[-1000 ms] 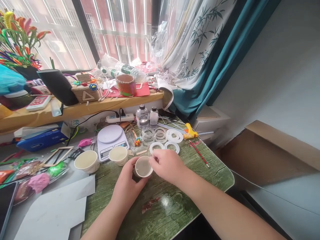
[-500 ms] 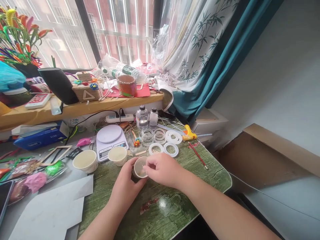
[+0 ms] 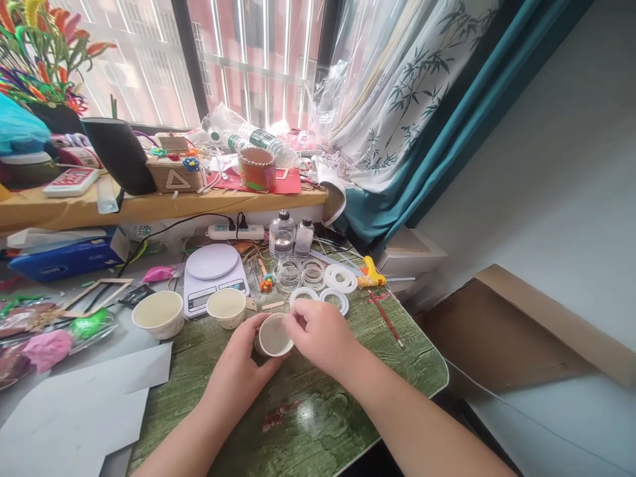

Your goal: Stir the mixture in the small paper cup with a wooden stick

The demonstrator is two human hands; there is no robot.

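Observation:
My left hand (image 3: 237, 366) is wrapped around a small cream cup (image 3: 273, 336) standing on the green table (image 3: 318, 424). My right hand (image 3: 320, 334) hovers at the cup's right rim with its fingertips pinched together; whatever is between them is too small to make out. Two more cream cups (image 3: 227, 307) (image 3: 158, 314) stand to the left. White rings (image 3: 334, 299) and clear round containers (image 3: 289, 273) lie just behind the hands.
A white kitchen scale (image 3: 211, 273), two glass bottles (image 3: 282, 234), a power strip (image 3: 236, 232) and a yellow glue gun (image 3: 370, 273) sit behind. A red stick (image 3: 387, 318) lies to the right. Grey card (image 3: 74, 411) lies at left, a cardboard box (image 3: 501, 331) at right. The sill is crowded.
The view has shifted slightly left and down. My right hand's fingers moved over the cup's rim and back to its right edge; my left hand keeps its hold on the cup.

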